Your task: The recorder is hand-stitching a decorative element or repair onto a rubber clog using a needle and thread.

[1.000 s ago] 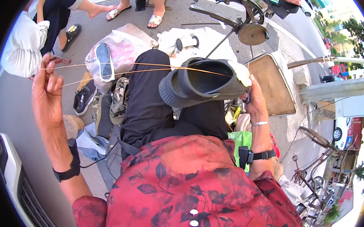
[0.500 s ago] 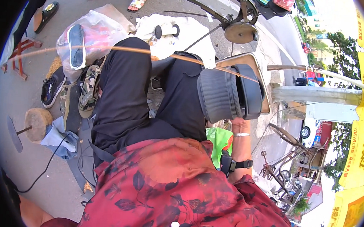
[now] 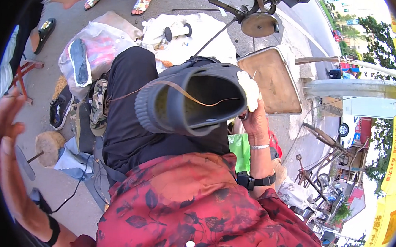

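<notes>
Dark-grey clog (image 3: 176,107) is gripped by right fingers (image 3: 252,115); left fingers (image 3: 6,115) spread.

i count two bare working hands: one left hand (image 3: 10,163) and one right hand (image 3: 255,120). dark grey moulded clog with ribbed sole (image 3: 198,119): one. thin brown thread (image 3: 190,97): at least one strand. black forearm straps (image 3: 54,230): two. round white shirt buttons (image 3: 191,244): two. white spool with black flanged ends (image 3: 179,31): one. rectangular brown tray with raised rim (image 3: 270,80): one. rough tan wooden block (image 3: 49,149): one. silver open-toed sandals (image 3: 140,8), worn nearby: two. black clog (image 3: 44,34), worn nearby: one.
</notes>
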Demonstrator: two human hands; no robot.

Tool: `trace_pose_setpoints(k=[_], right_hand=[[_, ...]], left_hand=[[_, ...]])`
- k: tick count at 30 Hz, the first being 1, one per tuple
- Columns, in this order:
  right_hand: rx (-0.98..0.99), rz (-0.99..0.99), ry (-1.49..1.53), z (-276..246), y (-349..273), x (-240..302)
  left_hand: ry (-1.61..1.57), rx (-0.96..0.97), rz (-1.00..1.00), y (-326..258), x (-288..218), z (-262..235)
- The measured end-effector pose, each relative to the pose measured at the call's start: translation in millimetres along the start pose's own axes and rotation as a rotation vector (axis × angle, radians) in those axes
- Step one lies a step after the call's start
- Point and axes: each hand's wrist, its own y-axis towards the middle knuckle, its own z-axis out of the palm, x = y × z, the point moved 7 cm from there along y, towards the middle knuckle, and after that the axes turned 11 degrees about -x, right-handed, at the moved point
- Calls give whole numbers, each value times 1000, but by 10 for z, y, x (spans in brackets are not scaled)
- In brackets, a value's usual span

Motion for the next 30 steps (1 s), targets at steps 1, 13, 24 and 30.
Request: trace_pose_setpoints(k=[1, 13, 24, 30], right_hand=[[65, -55, -31, 40, -29, 16], [163, -97, -179, 217, -317, -188], [211, -163, -168, 387, -232, -353], [128, -487, -503, 304, -219, 113]], left_hand=[[-463, 125, -102, 6, -371, 244], [-497, 599, -22, -473, -1838, 1584], [-932, 690, -646, -485, -1909, 2345], [-1025, 602, -741, -332, -1739, 2397]])
